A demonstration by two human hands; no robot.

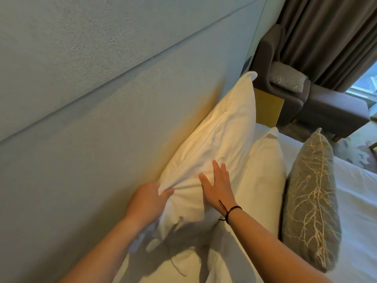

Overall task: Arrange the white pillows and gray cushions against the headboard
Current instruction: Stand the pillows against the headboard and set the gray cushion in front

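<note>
A large white pillow point(222, 131) leans upright against the pale padded headboard point(102, 99). My left hand point(148, 201) grips its near edge, next to the headboard, fingers curled into the fabric. My right hand point(219, 187) lies flat on the pillow's front with fingers spread. A second white pillow point(265, 176) stands just in front of the first. A gray cushion point(312, 201) with a pale branch pattern stands upright to the right of it. Another white pillow point(200, 266) lies below my arms.
White bed linen point(359, 211) stretches to the right. Past the bed's far end are a yellow-topped bedside table point(269, 109), a gray armchair point(318, 103) with a plastic-wrapped cushion point(287, 79), dark curtains point(330, 37) and a window point(365, 84).
</note>
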